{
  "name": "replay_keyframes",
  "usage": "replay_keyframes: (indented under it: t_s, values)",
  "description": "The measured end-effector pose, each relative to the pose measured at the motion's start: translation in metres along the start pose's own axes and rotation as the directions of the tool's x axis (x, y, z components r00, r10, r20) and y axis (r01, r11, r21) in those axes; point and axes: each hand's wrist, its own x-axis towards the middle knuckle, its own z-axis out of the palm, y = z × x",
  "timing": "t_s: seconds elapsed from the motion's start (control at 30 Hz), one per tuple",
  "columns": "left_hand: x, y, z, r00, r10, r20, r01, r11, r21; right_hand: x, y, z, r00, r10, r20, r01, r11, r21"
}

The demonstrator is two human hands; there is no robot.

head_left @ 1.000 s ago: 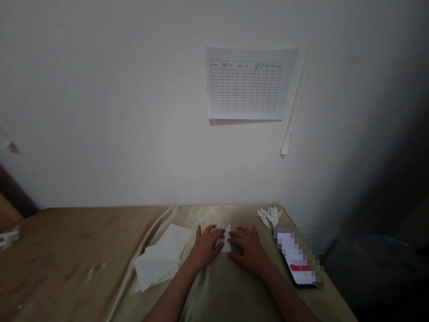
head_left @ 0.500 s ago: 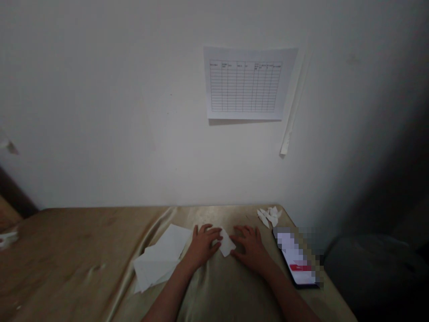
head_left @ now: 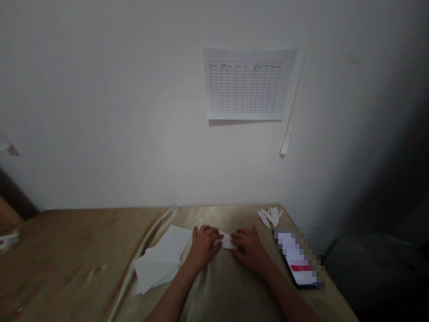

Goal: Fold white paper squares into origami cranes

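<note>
A small folded white paper point(head_left: 228, 241) lies on the satin-like tablecloth between my two hands. My left hand point(head_left: 205, 245) has its fingertips on the paper's left side. On the right side, the fingers of my right hand point(head_left: 247, 246) grip its edge, with the thumb at the near side. Larger white sheets point(head_left: 164, 258) lie overlapping to the left of my left hand, partly behind my forearm.
A lit phone point(head_left: 296, 259) rests at the table's right side, partly pixelated. Torn paper scraps point(head_left: 271, 216) are near the back right corner. A printed table sheet point(head_left: 246, 85) hangs on the wall above the brownish-gold cloth point(head_left: 83, 250).
The small paper looks shorter and wider, its near point no longer showing. My right hand has moved slightly left onto its edge, and both hands are closer round it.
</note>
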Motion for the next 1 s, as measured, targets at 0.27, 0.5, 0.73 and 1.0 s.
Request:
replay_keyframes:
  t_s: [0.27, 0.5, 0.73, 1.0]
  values:
    - [0.001, 0.001, 0.001, 0.998, -0.056, -0.019, 0.055, 0.998, -0.018, 0.004, 0.003, -0.002, 0.994, -0.018, -0.107, 0.011, 0.998, -0.065]
    - [0.0, 0.0, 0.0, 0.999, -0.043, -0.002, 0.043, 0.998, -0.048, 0.003, 0.005, -0.003, 0.992, 0.037, -0.121, -0.035, 0.999, 0.022]
    - [-0.002, 0.007, -0.002, 0.998, -0.052, 0.023, 0.053, 0.997, -0.049, 0.004, 0.004, -0.006, 0.989, 0.08, -0.126, -0.078, 0.997, 0.022]
    - [-0.004, 0.012, -0.005, 0.994, -0.096, 0.052, 0.098, 0.994, -0.056, 0.011, 0.0, 0.003, 0.967, 0.187, -0.176, -0.189, 0.982, 0.004]
